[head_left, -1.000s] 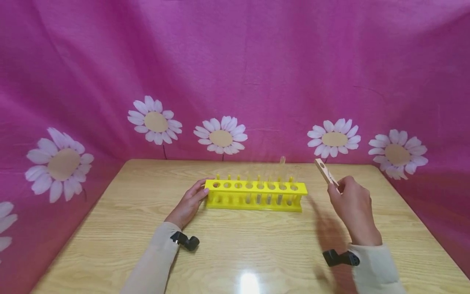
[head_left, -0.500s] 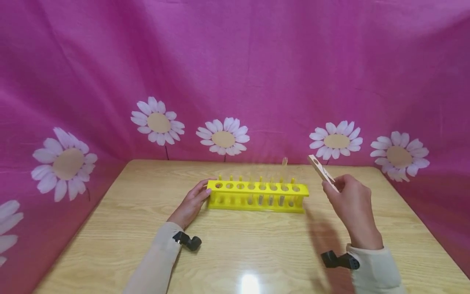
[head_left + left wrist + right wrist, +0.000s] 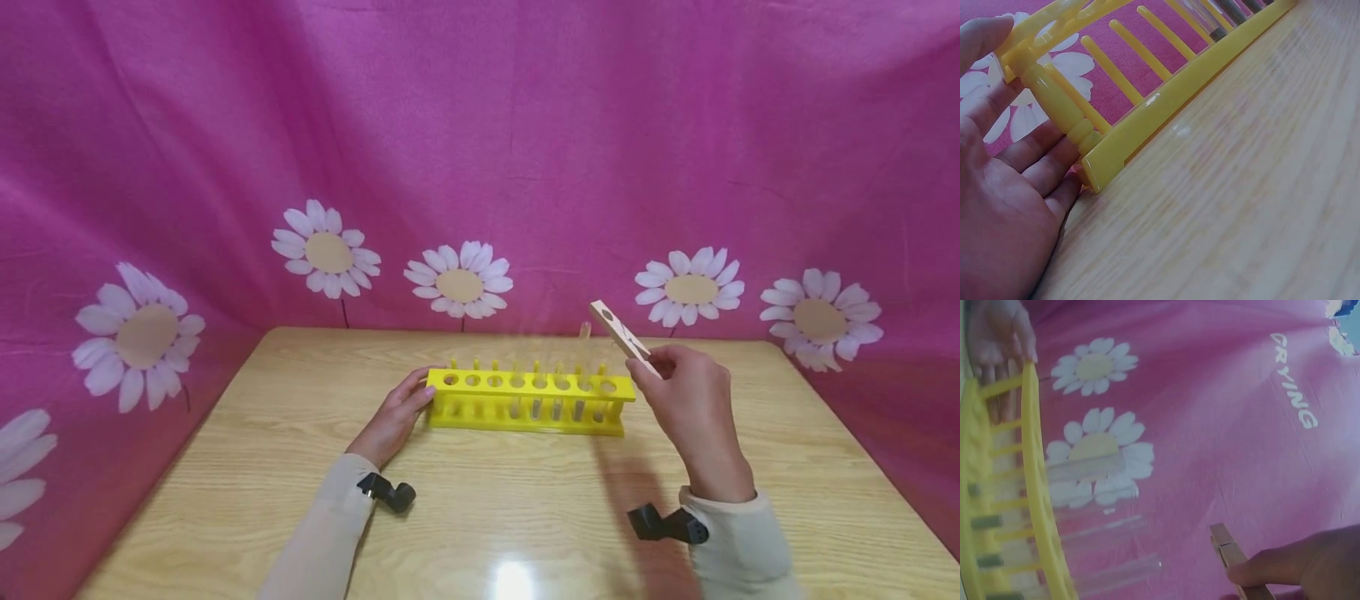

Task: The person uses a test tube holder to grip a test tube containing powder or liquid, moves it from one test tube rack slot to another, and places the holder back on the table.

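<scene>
A yellow test tube rack stands on the table, a row of round holes along its top. My left hand grips its left end; in the left wrist view the thumb lies on the top plate and the fingers reach around the end post. Several clear test tubes stand in the rack's right part, with dark grey lower ends, and one tube rises higher than the others. My right hand pinches a wooden test tube clamp above the right end, its tip pointing up and left.
The wood-grain table reaches back to a pink curtain printed with white daisies. Yellow pegs rise from the rack's base. A black camera mount is strapped to each sleeve.
My right hand has moved left with the clamp, from beside the rack to over its right end. The left hand keeps its grip on the rack.
</scene>
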{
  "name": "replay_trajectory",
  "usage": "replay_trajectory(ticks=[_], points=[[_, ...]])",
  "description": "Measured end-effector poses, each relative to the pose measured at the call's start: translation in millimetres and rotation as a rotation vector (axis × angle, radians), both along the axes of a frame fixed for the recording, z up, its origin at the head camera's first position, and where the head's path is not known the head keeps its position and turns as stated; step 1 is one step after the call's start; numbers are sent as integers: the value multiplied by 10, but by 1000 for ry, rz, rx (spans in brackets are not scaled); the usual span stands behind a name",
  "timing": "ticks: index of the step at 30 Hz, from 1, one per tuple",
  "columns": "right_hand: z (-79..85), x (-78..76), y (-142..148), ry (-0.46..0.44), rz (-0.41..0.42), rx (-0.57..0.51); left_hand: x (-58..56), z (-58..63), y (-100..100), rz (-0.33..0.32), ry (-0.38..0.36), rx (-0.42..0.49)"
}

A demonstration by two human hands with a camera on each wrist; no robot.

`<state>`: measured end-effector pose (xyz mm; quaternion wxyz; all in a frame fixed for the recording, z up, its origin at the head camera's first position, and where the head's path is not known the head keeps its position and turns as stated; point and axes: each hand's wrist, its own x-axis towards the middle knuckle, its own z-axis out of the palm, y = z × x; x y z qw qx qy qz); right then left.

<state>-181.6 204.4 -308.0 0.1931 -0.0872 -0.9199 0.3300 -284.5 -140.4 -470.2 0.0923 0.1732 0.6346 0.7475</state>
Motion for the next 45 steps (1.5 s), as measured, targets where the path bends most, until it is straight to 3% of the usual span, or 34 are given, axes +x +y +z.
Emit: replay_trajectory(ticks=[10,21,45], points=[[-8,-48,-253,51,72,32,-4,25,16,10,-23,-14],[-211,-83,-436,103,163,37,7,-18,37,-17,-12,13],[-394,-155,-606,199,214,96,22,31,-8,4,-22,-19]])
